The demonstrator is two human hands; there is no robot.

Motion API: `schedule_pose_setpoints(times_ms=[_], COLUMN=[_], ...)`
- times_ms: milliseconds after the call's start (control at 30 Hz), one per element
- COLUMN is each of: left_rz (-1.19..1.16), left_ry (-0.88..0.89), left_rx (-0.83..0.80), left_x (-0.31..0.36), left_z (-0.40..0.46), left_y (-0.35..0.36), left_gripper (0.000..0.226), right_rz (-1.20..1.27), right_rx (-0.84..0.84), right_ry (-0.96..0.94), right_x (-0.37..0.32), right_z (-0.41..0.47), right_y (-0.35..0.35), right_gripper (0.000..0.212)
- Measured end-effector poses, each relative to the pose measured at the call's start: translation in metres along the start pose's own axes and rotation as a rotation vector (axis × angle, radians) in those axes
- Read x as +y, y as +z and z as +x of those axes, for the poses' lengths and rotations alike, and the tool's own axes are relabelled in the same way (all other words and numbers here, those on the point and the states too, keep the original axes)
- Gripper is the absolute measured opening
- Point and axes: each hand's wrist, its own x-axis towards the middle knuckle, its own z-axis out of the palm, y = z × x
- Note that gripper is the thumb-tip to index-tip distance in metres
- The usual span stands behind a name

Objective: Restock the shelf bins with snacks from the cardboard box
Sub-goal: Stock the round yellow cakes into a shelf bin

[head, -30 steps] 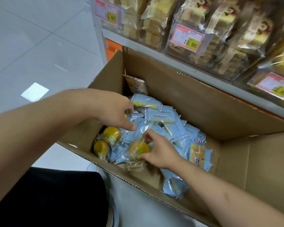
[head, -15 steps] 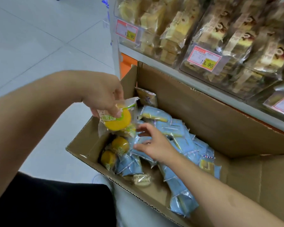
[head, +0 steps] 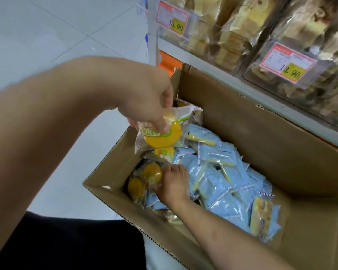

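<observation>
Over cardboard box [head: 242, 121], left hand [head: 144, 98] pinches yellow snack pkt [head: 160, 133]; right hand [head: 174, 186] grips pkts inside.

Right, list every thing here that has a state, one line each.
cardboard box: open, flaps up, partly full of packets.
left hand: raised above the box, pinching yellow cake packets.
yellow cake packets: sealed, lifted clear of the pile.
right hand: down in the box, fingers on a loose yellow cake packet.
blue packets: sealed, heaped loose in the box.
shelf bins: stocked with wrapped cakes.

Head camera looks steeply down, close over the cardboard box [head: 242, 121].
</observation>
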Motion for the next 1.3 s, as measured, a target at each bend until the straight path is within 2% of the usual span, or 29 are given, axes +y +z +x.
schedule_pose_setpoints(times_ms=[167, 233, 367, 433, 500, 733, 800, 900, 1033, 1233, 1300], left_rz=[0.005, 0.031, 0.03, 0.042, 0.048, 0.006, -0.079, -0.344, -0.641, -0.866, -0.969], left_ry=[0.031, 0.03, 0.046, 0.045, 0.039, 0.095, 0.12, 0.181, 0.247, 0.328, 0.338], left_rx=[-0.033, -0.024, -0.031, -0.027, -0.011, 0.051, 0.05, 0.04, -0.009, -0.04, -0.031], left_x=[0.007, 0.013, 0.019, 0.021, 0.024, 0.051, 0.069, 0.104, 0.158, 0.234, 0.254], left_z=[-0.003, -0.004, -0.006, -0.005, -0.006, -0.011, -0.016, -0.023, -0.03, -0.026, -0.025], left_y=[0.001, -0.001, -0.001, -0.001, -0.001, 0.001, 0.001, 0.008, 0.026, 0.064, 0.071], left_gripper=[0.038, 0.039, 0.039, 0.04, 0.04, 0.036, 0.031, 0.023, 0.024, 0.023, 0.019], right_rz=[0.069, 0.137, 0.343, 0.581, 0.776, 1.283, 1.341, 1.432, 1.583, 1.798, 1.79], right_rx=[0.031, 0.032, -0.079, -0.108, -0.125, -0.169, -0.131, -0.04, 0.122, 0.402, 0.465], right_ry=[0.024, 0.035, 0.081, 0.129, 0.13, 0.095, 0.08, 0.043, 0.076, 0.159, 0.106], right_x=[0.004, 0.006, 0.009, 0.016, 0.027, 0.098, 0.119, 0.148, 0.174, 0.198, 0.21], right_z=[-0.007, -0.008, -0.013, -0.017, -0.025, -0.095, -0.123, -0.164, -0.209, -0.239, -0.246], right_y=[-0.002, -0.005, -0.02, -0.034, -0.062, -0.183, -0.215, -0.248, -0.267, -0.281, -0.287], right_gripper=[0.039, 0.034, 0.021, 0.022, 0.031, 0.039, 0.044, 0.048, 0.05, 0.033, 0.05])
